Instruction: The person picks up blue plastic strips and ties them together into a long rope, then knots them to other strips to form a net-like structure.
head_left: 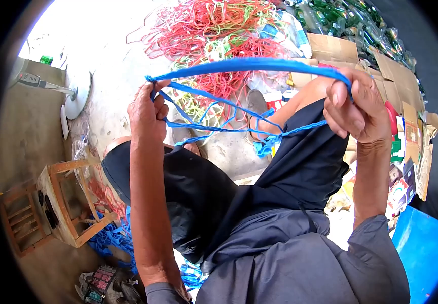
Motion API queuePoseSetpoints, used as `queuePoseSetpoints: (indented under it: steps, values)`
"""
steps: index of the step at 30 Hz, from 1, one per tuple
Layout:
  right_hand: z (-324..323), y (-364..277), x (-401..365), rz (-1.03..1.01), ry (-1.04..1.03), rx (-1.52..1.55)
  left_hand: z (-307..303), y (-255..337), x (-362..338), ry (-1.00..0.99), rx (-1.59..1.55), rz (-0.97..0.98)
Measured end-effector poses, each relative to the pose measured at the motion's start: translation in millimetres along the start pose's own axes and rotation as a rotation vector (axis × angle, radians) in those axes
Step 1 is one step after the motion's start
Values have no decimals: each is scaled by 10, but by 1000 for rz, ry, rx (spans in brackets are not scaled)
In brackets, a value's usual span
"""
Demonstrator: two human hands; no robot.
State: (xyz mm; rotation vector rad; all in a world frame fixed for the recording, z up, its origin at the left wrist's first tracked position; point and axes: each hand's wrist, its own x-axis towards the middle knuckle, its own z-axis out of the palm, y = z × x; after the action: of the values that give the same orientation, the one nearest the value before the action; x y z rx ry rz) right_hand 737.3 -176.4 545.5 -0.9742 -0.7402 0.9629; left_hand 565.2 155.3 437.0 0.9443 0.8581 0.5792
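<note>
A long blue strap (249, 64) is stretched between my two raised hands, above my knees. My left hand (148, 107) is closed on one end, where the strap bunches at the fingertips. On the other side, my right hand (357, 104) has its curled fingers hooked through the strap, which bends over the index finger. Several thinner twisted strands of the same blue material cross below, and they meet in a knotted clump (265, 147) hanging over my right knee. Part of the strap inside each hand is hidden by the fingers.
A tangled heap of red and green strips (219, 35) lies ahead on the floor. Glass bottles (340, 20) and cardboard (333, 48) pile up at the right. A wooden stool frame (77, 202), blue strips (112, 240) and a fan base (79, 96) are at the left. A blue panel (427, 253) stands lower right.
</note>
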Motion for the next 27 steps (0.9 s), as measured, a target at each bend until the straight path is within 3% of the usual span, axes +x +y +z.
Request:
queuePoseSetpoints:
  steps: [4, 8, 16, 20, 27]
  values:
    - [-105, -75, 24, -43, 66, 28, -60, 58, 152, 29, -71, 13]
    - [-223, -231, 47, -117, -79, 153, -175, 62, 298, 54, -53, 11]
    - [-301, -494, 26, -211, -78, 222, -254, -4, 407, -15, -120, -64]
    - [-232, -415, 1, -196, 53, 256, -304, -80, 369, -79, -204, -79]
    - [-196, -367, -52, -147, 2, 171, -171, 50, 205, -70, -307, -84]
